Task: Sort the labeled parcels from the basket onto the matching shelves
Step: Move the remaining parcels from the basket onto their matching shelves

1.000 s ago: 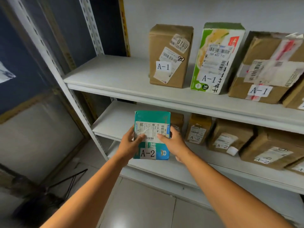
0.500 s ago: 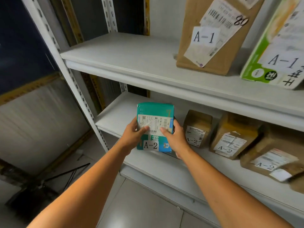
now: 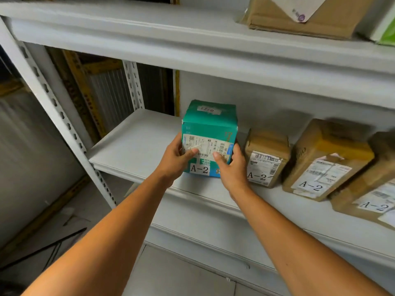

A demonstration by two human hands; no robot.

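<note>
1. Middle shelf [image 3: 132,146]: white board under both grips, with a bare stretch left of the left grip [image 3: 175,159].
2. Brown parcel [image 3: 265,146]: just right of the right grip [image 3: 233,167], upright, with a barcode slip and "A-2" tag on its front. Narrow gap towards the teal parcel, taken up by the right grip's fingers.
3. Second brown parcel [image 3: 320,163]: farther right of the right grip, leaning back, yellowish tape on top, "A-2" tag on the front. Close beside the first.
4. Third brown parcel [image 3: 374,184]: farthest right, cut by the frame edge, "A-2" tag showing.
5. Upper shelf [image 3: 149,39]: white, above both grips and clear of the teal parcel's top. Brown carton [image 3: 299,20] and green-and-white box [image 3: 384,33] on it, up and to the right, both partly out of frame.
6. Slotted upright [image 3: 53,103]: white, left of the left grip.
7. Teal parcel [image 3: 209,124]: between the two grips, on the middle shelf near its front edge, at the left end of the A-2 row. Not clear whether fully set down. Upright, teal-green wrap creased at the top, small white sticker on the top face. White shipping slip with barcodes across the front, white "A-2" tag low on the front.
8. Left grip: holding the teal parcel's left side, thumb across the shipping slip.
9. Right grip: holding the teal parcel's right side, thumb on the front, fingers curled round the right edge.
</note>
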